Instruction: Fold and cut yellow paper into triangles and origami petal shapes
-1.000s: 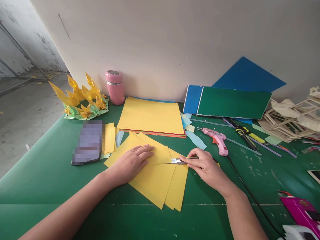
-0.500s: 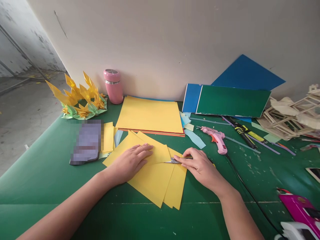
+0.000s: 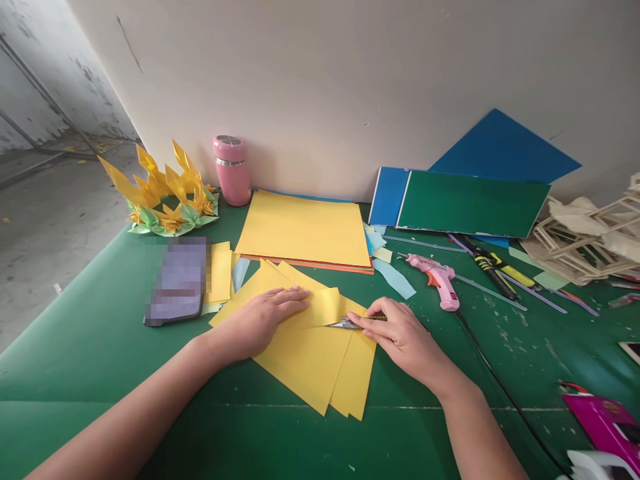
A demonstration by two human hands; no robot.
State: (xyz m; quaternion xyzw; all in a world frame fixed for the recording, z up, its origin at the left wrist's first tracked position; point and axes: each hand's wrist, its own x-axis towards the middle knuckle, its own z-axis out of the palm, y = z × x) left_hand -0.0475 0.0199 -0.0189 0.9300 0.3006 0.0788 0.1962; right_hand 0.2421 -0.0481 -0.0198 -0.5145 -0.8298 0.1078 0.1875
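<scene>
Several yellow paper sheets (image 3: pixel 310 360) lie fanned on the green table mat (image 3: pixel 100 360). My left hand (image 3: pixel 260 320) lies flat on the folded top sheet, fingers stretched out, pressing it down. My right hand (image 3: pixel 400 337) is closed around a utility knife (image 3: pixel 353 323), whose blade sits in the fold of the top sheet. The paper's edge near the blade is lifted a little.
A stack of yellow paper (image 3: pixel 305 230) lies behind, with a pink bottle (image 3: pixel 231 170) and paper flowers (image 3: pixel 165 197) at the back left. A pink glue gun (image 3: pixel 435 280), its cable, a screwdriver (image 3: pixel 493 270), blue and green boards (image 3: pixel 465 200) and wooden frames (image 3: pixel 585 240) crowd the right.
The knife has slid a little leftward along the fold, and the cut flap of yellow paper has lifted. My left hand has stayed flat on the sheet.
</scene>
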